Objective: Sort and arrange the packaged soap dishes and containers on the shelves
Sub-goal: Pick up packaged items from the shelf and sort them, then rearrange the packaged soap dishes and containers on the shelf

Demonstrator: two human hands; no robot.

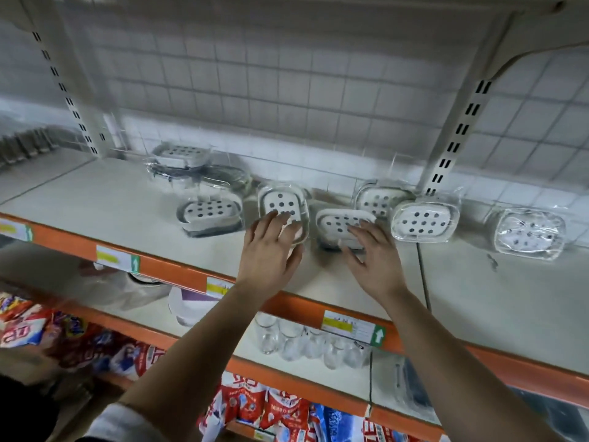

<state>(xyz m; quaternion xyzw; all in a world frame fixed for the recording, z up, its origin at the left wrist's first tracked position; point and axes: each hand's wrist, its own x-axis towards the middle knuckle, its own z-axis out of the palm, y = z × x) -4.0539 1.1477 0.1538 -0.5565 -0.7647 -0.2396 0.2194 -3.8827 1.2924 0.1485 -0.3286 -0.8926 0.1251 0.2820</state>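
Your left hand, fingers straight, half-hides one wrapped, hole-dotted soap dish; your right hand, likewise, the next dish

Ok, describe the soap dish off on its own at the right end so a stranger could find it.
On the white shelf with the orange front edge, follow the row of soap dishes rightward past the slotted upright. The last soap dish lies apart from the rest; its crinkled wrap glares white, blurring the dark holes that show crisply on its neighbours.

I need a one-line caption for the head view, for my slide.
Left hand and right hand touch two packaged soap dishes on a white shelf.
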